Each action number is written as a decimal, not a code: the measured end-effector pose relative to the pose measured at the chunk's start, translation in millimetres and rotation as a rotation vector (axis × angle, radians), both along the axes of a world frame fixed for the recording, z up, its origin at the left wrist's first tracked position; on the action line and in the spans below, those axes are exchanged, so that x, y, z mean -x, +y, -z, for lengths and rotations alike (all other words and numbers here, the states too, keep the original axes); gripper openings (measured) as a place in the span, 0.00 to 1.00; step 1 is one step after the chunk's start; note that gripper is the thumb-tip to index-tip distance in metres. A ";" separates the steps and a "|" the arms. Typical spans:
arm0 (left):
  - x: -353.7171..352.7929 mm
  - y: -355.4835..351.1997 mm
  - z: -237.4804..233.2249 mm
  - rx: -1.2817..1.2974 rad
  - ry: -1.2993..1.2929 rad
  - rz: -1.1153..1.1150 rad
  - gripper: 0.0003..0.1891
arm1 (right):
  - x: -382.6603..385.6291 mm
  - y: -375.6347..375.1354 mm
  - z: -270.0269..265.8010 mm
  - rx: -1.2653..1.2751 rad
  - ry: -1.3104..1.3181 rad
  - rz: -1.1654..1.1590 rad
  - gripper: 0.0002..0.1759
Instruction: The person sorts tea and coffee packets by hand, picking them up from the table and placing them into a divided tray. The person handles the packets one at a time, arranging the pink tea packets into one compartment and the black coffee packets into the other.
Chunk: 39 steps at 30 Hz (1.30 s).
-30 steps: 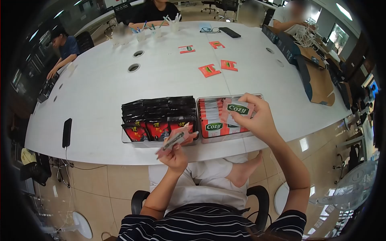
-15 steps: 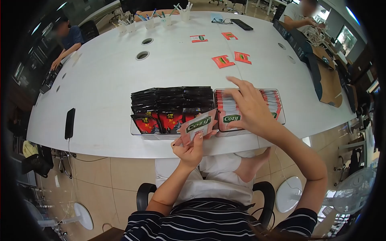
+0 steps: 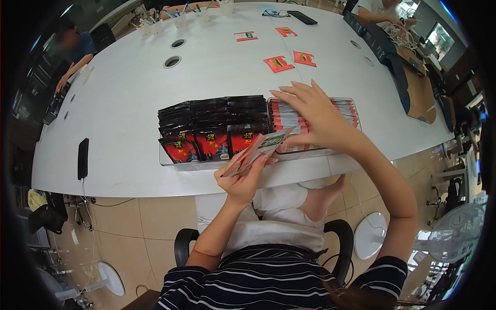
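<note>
My left hand point(image 3: 241, 182) grips a small bunch of pink and white Cozy sachets point(image 3: 262, 148), tilted in front of the containers. My right hand point(image 3: 324, 120) is open over the right clear container point(image 3: 355, 109), fingers stretched forward and thumb tip right at the edge of the held sachets. Rows of pink and white sachets point(image 3: 282, 114) stand packed in that container, partly hidden under my right hand. Directly to its left, the other clear container point(image 3: 194, 166) is full of black and red G7 coffee sachets point(image 3: 212, 143).
Several loose red and white sachets point(image 3: 279, 64) lie farther back. Cups of pens point(image 3: 179, 20), glasses point(image 3: 274, 13) and a dark phone-like object point(image 3: 301, 17) sit at the far edge. A phone point(image 3: 82, 159) with a cable lies left. Open cardboard boxes point(image 3: 413, 93) stand right; two people sit across.
The held sachets have turned more edge-on. My right hand's fingers reach farther forward, and its thumb is now close to the bunch. The camera view has shifted slightly.
</note>
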<state>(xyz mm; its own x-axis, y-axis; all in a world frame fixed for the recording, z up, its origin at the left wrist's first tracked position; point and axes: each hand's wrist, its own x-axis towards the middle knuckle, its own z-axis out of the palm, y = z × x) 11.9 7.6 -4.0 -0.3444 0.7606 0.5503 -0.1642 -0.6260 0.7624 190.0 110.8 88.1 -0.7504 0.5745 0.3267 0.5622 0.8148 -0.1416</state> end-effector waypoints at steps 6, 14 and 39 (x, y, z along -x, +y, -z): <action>-0.6 0.5 2.8 0.004 0.042 -0.012 0.16 | -0.8 -36.4 -47.1 0.435 0.464 -0.181 0.17; 4.2 3.8 15.5 -0.117 0.175 0.013 0.13 | 0.2 -46.1 -29.1 0.157 0.556 0.000 0.07; 0.8 1.0 2.2 -0.015 0.162 -0.040 0.19 | -40.5 3.5 -2.3 0.116 -0.212 0.162 0.63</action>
